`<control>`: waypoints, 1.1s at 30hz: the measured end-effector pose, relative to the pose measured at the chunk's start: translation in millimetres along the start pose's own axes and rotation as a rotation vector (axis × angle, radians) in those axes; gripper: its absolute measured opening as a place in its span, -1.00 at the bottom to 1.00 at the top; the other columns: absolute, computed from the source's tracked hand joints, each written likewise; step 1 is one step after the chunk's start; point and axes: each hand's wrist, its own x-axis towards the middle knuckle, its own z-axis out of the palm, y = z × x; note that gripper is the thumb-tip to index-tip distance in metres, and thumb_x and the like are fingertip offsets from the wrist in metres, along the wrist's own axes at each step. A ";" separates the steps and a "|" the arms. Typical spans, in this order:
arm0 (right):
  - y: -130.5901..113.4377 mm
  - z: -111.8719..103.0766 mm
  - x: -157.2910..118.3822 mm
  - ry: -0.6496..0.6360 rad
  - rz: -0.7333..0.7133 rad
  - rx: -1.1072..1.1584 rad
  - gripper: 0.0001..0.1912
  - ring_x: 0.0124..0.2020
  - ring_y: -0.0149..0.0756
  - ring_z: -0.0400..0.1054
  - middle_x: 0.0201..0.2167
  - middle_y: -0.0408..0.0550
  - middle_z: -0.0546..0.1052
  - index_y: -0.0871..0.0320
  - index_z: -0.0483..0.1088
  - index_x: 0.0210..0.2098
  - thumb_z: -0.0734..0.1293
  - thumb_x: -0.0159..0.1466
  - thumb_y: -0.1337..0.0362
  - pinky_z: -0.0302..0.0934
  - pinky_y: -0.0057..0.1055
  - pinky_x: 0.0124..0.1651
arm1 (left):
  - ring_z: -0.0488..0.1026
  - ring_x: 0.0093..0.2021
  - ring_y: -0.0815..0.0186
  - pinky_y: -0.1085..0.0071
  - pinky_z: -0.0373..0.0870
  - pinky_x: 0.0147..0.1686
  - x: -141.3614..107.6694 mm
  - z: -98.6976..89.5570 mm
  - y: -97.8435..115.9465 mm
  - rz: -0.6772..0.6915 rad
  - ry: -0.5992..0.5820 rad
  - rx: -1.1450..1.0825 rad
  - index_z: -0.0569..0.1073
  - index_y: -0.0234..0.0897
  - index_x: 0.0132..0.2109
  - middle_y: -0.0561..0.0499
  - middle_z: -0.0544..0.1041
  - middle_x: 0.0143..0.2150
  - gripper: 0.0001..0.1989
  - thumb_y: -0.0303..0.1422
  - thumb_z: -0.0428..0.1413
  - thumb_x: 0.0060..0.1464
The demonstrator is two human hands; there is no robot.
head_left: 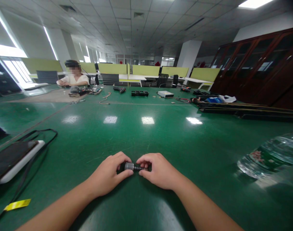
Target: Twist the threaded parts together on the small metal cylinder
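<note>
A small cylindrical part, grey metal in the middle with black sections and a thinner stem to the right, lies level between my hands just above or on the green table. My left hand curls round its thick end, thumb in front and fingers behind. My right hand is closed about the thin end, thumb and fingertips near the tip. Its outer ends are partly hidden by my fingers, so I cannot tell its exact kind.
At right lies a clear water bottle. A phone-like device with a black strap is at left. Farther back are a power drill, a black tray-like part, a white box and dark strips. Another person sits across.
</note>
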 end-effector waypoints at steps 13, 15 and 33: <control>-0.6 2.1 -0.2 -0.009 -0.059 -0.067 -0.84 -0.37 -0.40 0.35 -0.41 -0.16 0.49 0.15 0.54 -0.28 0.41 0.11 0.42 0.18 -0.49 -0.29 | 0.39 -0.27 0.28 0.40 0.24 -0.26 0.9 1.1 -1.9 0.022 0.004 -0.017 0.52 -0.20 -0.14 0.05 0.47 -0.23 -0.85 -0.25 0.13 0.23; -0.6 2.8 -0.1 -0.012 -0.062 -0.066 -0.86 -0.37 -0.40 0.35 -0.42 -0.16 0.48 0.15 0.54 -0.29 0.41 0.12 0.40 0.17 -0.49 -0.30 | 0.40 -0.25 0.28 0.40 0.25 -0.25 0.8 0.9 -2.1 0.030 -0.003 -0.024 0.53 -0.19 -0.15 0.04 0.47 -0.22 -0.84 -0.24 0.13 0.24; -1.5 5.2 1.6 -0.016 -0.075 -0.108 -0.94 -0.39 -0.40 0.34 -0.45 -0.16 0.49 0.15 0.54 -0.34 0.42 0.16 0.34 0.14 -0.48 -0.33 | 0.41 -0.26 0.27 0.42 0.27 -0.28 1.8 0.7 -1.2 0.021 0.002 -0.024 0.55 -0.21 -0.16 0.02 0.48 -0.22 -0.82 -0.23 0.13 0.23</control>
